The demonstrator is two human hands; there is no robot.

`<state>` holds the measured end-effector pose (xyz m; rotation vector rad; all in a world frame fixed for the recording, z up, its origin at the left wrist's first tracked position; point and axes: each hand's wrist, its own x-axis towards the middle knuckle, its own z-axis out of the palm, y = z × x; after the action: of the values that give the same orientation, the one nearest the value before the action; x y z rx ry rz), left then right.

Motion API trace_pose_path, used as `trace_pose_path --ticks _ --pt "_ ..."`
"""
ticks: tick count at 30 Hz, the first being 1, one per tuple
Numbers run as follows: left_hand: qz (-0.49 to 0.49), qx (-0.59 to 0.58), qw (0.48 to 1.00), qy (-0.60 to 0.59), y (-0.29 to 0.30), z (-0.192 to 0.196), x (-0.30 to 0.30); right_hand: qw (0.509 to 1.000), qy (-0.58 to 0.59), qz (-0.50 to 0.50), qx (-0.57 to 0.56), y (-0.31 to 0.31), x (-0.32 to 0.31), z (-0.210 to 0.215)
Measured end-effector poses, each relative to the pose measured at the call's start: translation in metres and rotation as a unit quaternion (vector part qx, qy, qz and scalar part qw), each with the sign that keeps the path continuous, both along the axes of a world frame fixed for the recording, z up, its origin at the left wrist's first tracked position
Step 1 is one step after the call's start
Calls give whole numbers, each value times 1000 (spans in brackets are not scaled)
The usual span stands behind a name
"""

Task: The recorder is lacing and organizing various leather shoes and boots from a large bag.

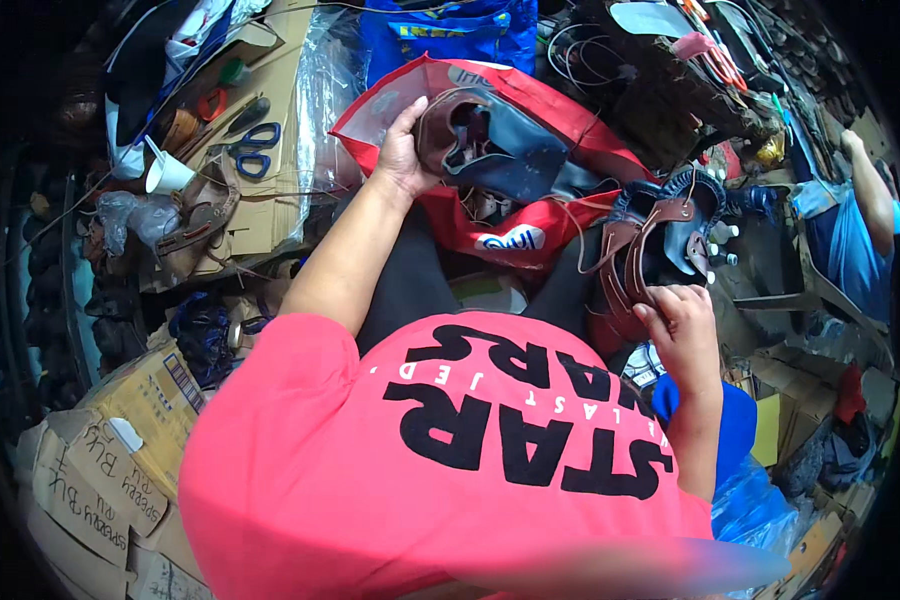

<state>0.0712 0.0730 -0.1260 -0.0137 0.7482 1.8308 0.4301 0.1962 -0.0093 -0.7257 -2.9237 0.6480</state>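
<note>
So the left hand (407, 158) has a dark blue leather shoe upper (515, 155) gripped by its near-left edge, thumb sticking up along the side, rest of the fingers mostly tucked out of sight. That piece is sitting over the mouth of a red plastic bag (380, 105) on the lap. The right hand (685, 325) is pinching the lower edge of a brown and dark blue shoe upper (655, 230) between thumb and fingers, just right of the bag. Thin tan cord (582, 228) loops between the two pieces.

Lots of lettering around, btw. The bag has a white oval logo with coloured letters, and the pink shirt (370, 510) has big black letters plus smaller white ones, upside down from up here. Blue shopping bag (450, 50) at the back, yellow lettering. Lower left, black marker handwriting on cardboard (95, 480), and a yellowish box (160, 390) with a printed label too small to make out.

Off left: blue-handled scissors (255, 160) and a white cup (167, 173). Far right, someone else's arm (873, 195) and blue clothing (845, 235).
</note>
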Motion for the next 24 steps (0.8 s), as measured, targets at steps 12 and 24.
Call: trace_pose_path --ticks 12,24 --pt "23 55 998 -6 -11 -2 -14 996 53 -9 66 -6 4 -6" --pt "-16 134 991 -25 -9 18 -8 981 112 0 161 -6 7 -14"
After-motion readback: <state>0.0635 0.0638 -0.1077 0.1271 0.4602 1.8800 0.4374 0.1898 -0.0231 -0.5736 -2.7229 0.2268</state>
